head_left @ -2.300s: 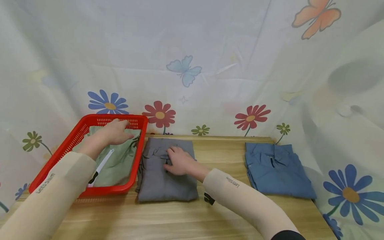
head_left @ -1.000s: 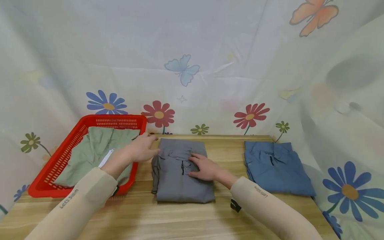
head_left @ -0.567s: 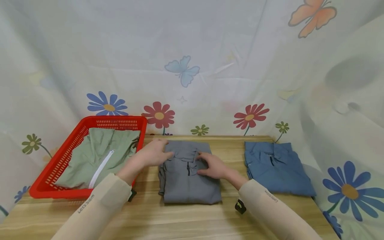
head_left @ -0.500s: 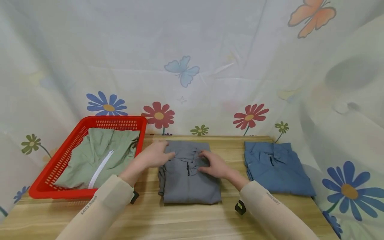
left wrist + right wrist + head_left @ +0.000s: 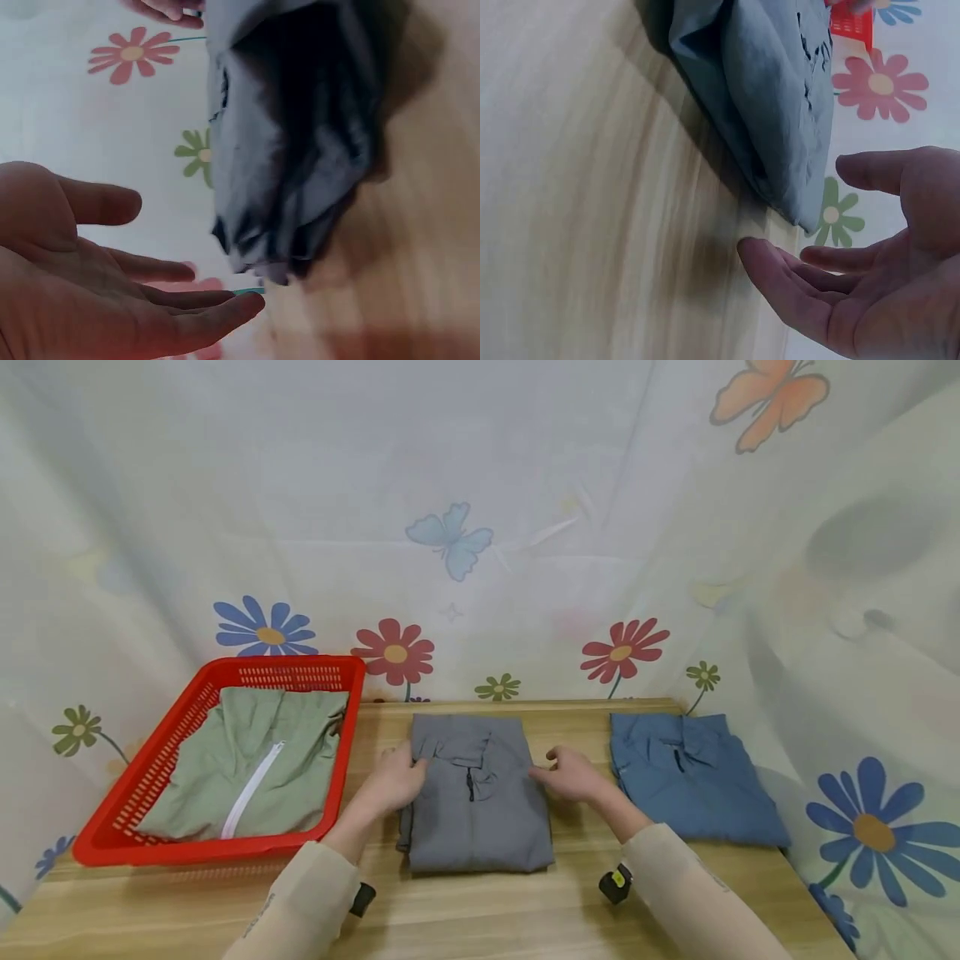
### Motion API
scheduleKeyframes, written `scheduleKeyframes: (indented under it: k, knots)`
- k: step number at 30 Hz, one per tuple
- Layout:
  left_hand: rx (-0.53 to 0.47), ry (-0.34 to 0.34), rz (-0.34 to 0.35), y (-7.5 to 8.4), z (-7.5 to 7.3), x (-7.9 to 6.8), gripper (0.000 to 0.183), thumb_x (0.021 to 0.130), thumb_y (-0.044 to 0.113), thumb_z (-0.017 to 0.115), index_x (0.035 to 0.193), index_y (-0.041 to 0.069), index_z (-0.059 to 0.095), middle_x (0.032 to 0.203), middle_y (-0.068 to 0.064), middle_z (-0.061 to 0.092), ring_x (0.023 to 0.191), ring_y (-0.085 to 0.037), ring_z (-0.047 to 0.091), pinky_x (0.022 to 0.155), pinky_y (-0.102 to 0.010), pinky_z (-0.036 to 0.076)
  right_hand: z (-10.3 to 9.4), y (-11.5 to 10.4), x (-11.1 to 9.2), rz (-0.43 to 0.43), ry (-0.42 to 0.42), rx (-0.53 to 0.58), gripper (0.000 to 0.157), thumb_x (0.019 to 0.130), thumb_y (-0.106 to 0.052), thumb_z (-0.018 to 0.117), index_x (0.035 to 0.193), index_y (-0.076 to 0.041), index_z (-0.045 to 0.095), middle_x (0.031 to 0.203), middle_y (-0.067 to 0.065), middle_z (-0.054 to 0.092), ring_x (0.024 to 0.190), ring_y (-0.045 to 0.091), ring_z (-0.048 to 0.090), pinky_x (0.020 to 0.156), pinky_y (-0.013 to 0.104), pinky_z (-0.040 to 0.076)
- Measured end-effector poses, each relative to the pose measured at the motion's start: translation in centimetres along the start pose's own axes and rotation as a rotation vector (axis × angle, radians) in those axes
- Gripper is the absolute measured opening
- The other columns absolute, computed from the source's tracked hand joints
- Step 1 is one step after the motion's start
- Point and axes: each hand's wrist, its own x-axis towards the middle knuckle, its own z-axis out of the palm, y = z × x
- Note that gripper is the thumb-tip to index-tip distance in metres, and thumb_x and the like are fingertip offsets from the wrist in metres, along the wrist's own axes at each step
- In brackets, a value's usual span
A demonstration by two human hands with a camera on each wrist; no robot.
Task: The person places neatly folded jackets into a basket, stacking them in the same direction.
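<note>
A folded grey zip-neck garment (image 5: 480, 827), with a collar and a black zip pull, lies on the table between my hands. My left hand (image 5: 393, 781) is at its left edge; in the left wrist view the fingers (image 5: 202, 319) are extended and apart from the cloth. By the right edge is my right hand (image 5: 573, 777), thumb and fingers spread. The right wrist view shows a gap between those fingers (image 5: 780, 289) and the grey garment's side (image 5: 769, 105). Neither hand holds anything.
To the left stands a red plastic basket (image 5: 341, 777) with a green garment (image 5: 225, 752) with a white zip inside. A folded blue garment (image 5: 697, 785) lies at the right of the wooden table (image 5: 465, 918). A flowered curtain (image 5: 525, 635) hangs behind.
The grey garment has slid right, away from the basket, with my right hand on it. My left hand came over from the basket. Both hands then parted to the garment's two sides.
</note>
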Motion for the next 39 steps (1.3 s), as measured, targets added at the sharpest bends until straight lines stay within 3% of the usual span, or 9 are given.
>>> scheduleKeyframes:
  k: [2, 7, 12, 17, 19, 23, 27, 33, 39]
  knots:
    - [-0.063, 0.008, -0.023, -0.6, 0.3, -0.2, 0.055, 0.106, 0.015, 0.043, 0.149, -0.017, 0.034, 0.151, -0.036, 0.04, 0.141, -0.048, 0.034, 0.115, -0.057, 0.031, 0.0, 0.2, -0.2, 0.027, -0.02, 0.021, 0.058, 0.103, -0.027, 0.063, 0.138, 0.017, 0.048, 0.118, 0.029, 0.065, 0.079, 0.027, 0.067, 0.068, 0.042, 0.057]
    - [-0.236, -0.005, -0.073, -2.0, 0.9, -0.1, 0.05, 0.106, 0.011, 0.041, 0.147, -0.017, 0.039, 0.148, -0.033, 0.044, 0.135, -0.039, 0.043, 0.111, -0.052, 0.038, 0.3, 0.8, -0.1, 0.003, -0.02, 0.03, 0.05, 0.105, -0.025, 0.059, 0.131, 0.017, 0.056, 0.102, 0.021, 0.069, 0.066, 0.027, 0.065, 0.07, 0.039, 0.057]
    - [-0.275, 0.016, -0.126, -2.8, 1.5, 0.1, 0.049, 0.106, 0.012, 0.043, 0.144, -0.018, 0.042, 0.144, -0.033, 0.049, 0.126, -0.036, 0.048, 0.106, -0.05, 0.042, 0.9, 0.8, 0.3, -0.055, -0.003, 0.039, 0.037, 0.104, -0.017, 0.058, 0.122, 0.014, 0.066, 0.081, 0.011, 0.065, 0.066, 0.018, 0.058, 0.071, 0.033, 0.051]
    - [-0.289, 0.009, -0.143, -2.6, 2.0, 0.2, 0.055, 0.106, 0.016, 0.046, 0.148, -0.018, 0.036, 0.15, -0.033, 0.042, 0.137, -0.041, 0.042, 0.111, -0.054, 0.038, 1.5, 0.5, 0.6, -0.037, 0.035, 0.102, 0.031, 0.103, -0.013, 0.058, 0.119, 0.011, 0.07, 0.064, 0.004, 0.05, 0.059, 0.014, 0.047, 0.06, 0.03, 0.044]
    - [-0.299, 0.003, -0.148, -2.5, 2.1, 0.2, 0.057, 0.107, 0.017, 0.046, 0.15, -0.018, 0.033, 0.153, -0.033, 0.039, 0.141, -0.043, 0.038, 0.113, -0.055, 0.035, 1.8, 0.5, 0.8, -0.03, 0.055, 0.122, 0.03, 0.103, -0.013, 0.059, 0.119, 0.011, 0.07, 0.068, 0.004, 0.055, 0.061, 0.014, 0.049, 0.06, 0.029, 0.045]
    - [-0.323, 0.028, -0.169, -2.5, 2.3, 0.6, 0.055, 0.106, 0.015, 0.047, 0.149, -0.017, 0.036, 0.151, -0.033, 0.042, 0.139, -0.042, 0.04, 0.113, -0.054, 0.036, 2.4, 0.3, 1.1, -0.029, 0.082, 0.155, 0.031, 0.102, -0.011, 0.059, 0.119, 0.013, 0.069, 0.094, 0.014, 0.069, 0.078, 0.018, 0.059, 0.07, 0.034, 0.052]
    - [-0.345, 0.05, -0.202, -2.7, 2.3, 1.2, 0.053, 0.105, 0.013, 0.048, 0.148, -0.018, 0.038, 0.15, -0.034, 0.042, 0.14, -0.041, 0.04, 0.113, -0.053, 0.036, 2.8, 0.2, 1.4, 0.009, 0.112, 0.226, 0.034, 0.102, -0.01, 0.058, 0.125, 0.015, 0.064, 0.117, 0.024, 0.068, 0.095, 0.025, 0.063, 0.081, 0.038, 0.055]
    - [-0.402, 0.106, -0.209, -3.3, 2.4, 2.0, 0.051, 0.101, 0.007, 0.051, 0.143, -0.02, 0.042, 0.15, -0.035, 0.041, 0.141, -0.04, 0.037, 0.114, -0.051, 0.035, 2.8, 0.5, 1.7, 0.068, 0.155, 0.413, 0.035, 0.098, -0.005, 0.06, 0.127, 0.015, 0.063, 0.12, 0.025, 0.064, 0.095, 0.025, 0.061, 0.075, 0.031, 0.052]
    - [-0.484, 0.119, -0.231, -3.7, 2.5, 2.2, 0.05, 0.1, 0.004, 0.055, 0.143, -0.018, 0.043, 0.146, -0.033, 0.045, 0.134, -0.04, 0.045, 0.11, -0.051, 0.04, 2.2, 1.2, 1.8, 0.094, 0.085, 0.504, 0.041, 0.097, -0.009, 0.065, 0.131, 0.012, 0.06, 0.122, 0.021, 0.062, 0.092, 0.021, 0.058, 0.076, 0.032, 0.051]
